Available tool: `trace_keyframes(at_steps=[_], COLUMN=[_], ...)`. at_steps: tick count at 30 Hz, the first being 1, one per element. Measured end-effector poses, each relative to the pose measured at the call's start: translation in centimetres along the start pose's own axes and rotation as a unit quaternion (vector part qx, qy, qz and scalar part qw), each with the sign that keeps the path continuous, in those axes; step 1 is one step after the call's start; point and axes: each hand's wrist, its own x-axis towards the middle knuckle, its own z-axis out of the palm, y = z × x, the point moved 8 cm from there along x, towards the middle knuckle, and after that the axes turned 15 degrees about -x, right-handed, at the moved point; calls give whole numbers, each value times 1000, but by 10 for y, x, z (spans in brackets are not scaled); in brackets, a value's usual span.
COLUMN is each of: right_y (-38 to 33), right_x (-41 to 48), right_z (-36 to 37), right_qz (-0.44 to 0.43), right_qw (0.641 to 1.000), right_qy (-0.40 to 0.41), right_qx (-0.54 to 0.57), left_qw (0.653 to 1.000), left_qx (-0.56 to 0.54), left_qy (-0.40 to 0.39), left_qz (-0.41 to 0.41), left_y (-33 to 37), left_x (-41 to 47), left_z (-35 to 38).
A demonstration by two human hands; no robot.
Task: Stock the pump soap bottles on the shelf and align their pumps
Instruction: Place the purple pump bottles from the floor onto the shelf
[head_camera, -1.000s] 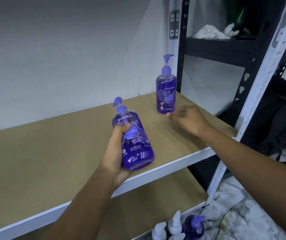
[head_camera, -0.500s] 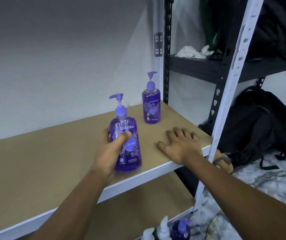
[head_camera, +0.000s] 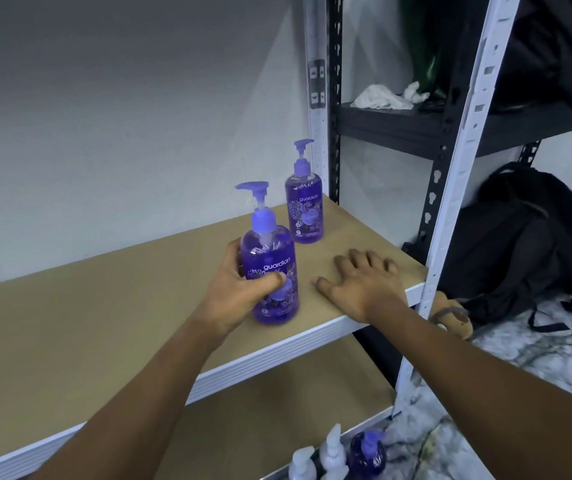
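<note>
Gripping the bottle (head_camera: 272, 271) at frame centre, our left hand (head_camera: 239, 292) wraps thumb and fingers round its body, with the base seemingly on the shelf (head_camera: 104, 323) near the front edge. Our right hand (head_camera: 364, 282) lies flat on the shelf just right of it, fingers spread. We slide the bottle upright beside the rear bottle (head_camera: 304, 209), then turn it until both spouts face alike. Its spout points frame-left, the rear one apparently right.
</note>
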Motion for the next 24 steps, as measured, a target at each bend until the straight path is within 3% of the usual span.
trace_keyframes(at_steps=[5, 24], right_y=[1, 1], right_x=[0, 5], right_z=[-1, 3], right_qz=[6, 6], right_qw=[1000, 999], right_qy=[2, 34], right_qx=[2, 10], left_qw=[987, 953], left_qx=[160, 275], left_qy=[-5, 127], left_qz=[-13, 9], left_y=[-13, -30], left_x=[-11, 92], left_z=[-8, -15])
